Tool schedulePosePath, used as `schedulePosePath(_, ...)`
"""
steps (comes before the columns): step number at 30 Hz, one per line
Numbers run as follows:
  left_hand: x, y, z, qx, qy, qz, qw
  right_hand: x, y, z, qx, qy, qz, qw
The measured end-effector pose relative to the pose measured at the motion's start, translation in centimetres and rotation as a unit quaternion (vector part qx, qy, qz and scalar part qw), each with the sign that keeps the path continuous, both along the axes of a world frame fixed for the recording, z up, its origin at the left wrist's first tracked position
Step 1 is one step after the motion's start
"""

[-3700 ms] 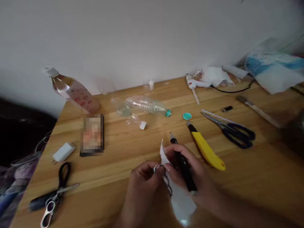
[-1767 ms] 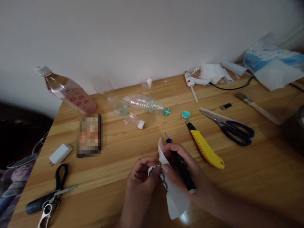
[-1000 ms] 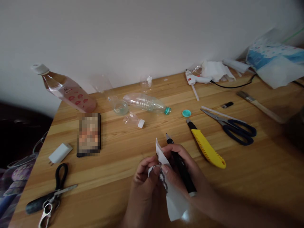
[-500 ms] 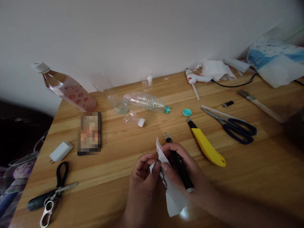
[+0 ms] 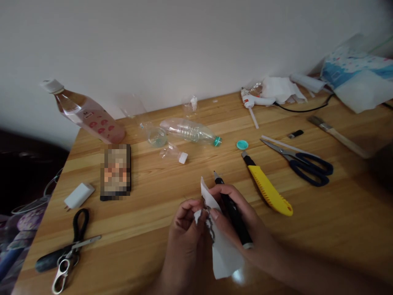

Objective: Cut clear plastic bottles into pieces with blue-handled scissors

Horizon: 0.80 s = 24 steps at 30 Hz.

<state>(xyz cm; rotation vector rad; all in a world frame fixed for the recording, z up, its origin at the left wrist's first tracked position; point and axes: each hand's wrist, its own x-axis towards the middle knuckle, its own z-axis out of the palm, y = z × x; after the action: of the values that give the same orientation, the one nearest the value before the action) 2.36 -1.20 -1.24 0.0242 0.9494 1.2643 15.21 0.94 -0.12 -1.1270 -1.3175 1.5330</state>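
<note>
Over the near middle of the wooden table (image 5: 307, 229), both hands work on a white paper scrap (image 5: 223, 254) that has a dark wavy line drawn along its edge. My left hand (image 5: 184, 233) pinches a small piece of that paper between thumb and fingertips. My right hand (image 5: 239, 223) holds the larger part of the paper and also grips a black marker (image 5: 233, 216), its tip pointing away from me. The two hands touch at the paper's marked edge.
A yellow utility knife (image 5: 267, 189), blue scissors (image 5: 302, 163), a teal cap (image 5: 242, 144), a clear bottle (image 5: 190, 132) and a glue gun (image 5: 256, 100) lie beyond my hands. At left are a pink drink bottle (image 5: 89, 116), phone (image 5: 116, 171), white charger (image 5: 79, 195) and black scissors (image 5: 70, 250).
The hands and paper have barely shifted; the left fingers keep working at the marked edge. The view has drifted slightly.
</note>
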Motion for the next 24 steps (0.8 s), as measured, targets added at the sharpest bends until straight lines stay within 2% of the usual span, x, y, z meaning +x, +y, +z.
schedulePosePath(3,-0.2,-0.2,-0.5,0.018,0.018,-0.004,1.0,0.2,0.1,0.4,-0.02,-0.004,0.007,1.0)
schedulePosePath(6,-0.8,-0.2,-1.0,0.04,0.089,-0.021,0.995,0.6,0.4,0.6,-0.036,-0.006,0.016,0.999)
schedulePosePath(11,-1.8,0.2,-0.5,0.066,0.206,-0.069,0.974,1.2,0.9,0.3,-0.056,0.002,0.06,0.997)
schedulePosePath(16,-2.3,0.3,-0.5,0.089,0.173,-0.076,0.978,1.3,1.1,0.0,-0.032,-0.011,0.048,0.998)
schedulePosePath(19,-2.4,0.4,-0.7,0.11,0.151,-0.103,0.977,1.3,1.0,0.1,-0.017,-0.016,0.029,0.999)
schedulePosePath(24,-2.0,0.7,0.0,0.106,0.211,-0.112,0.965,1.4,0.9,0.5,-0.004,-0.004,0.024,1.0)
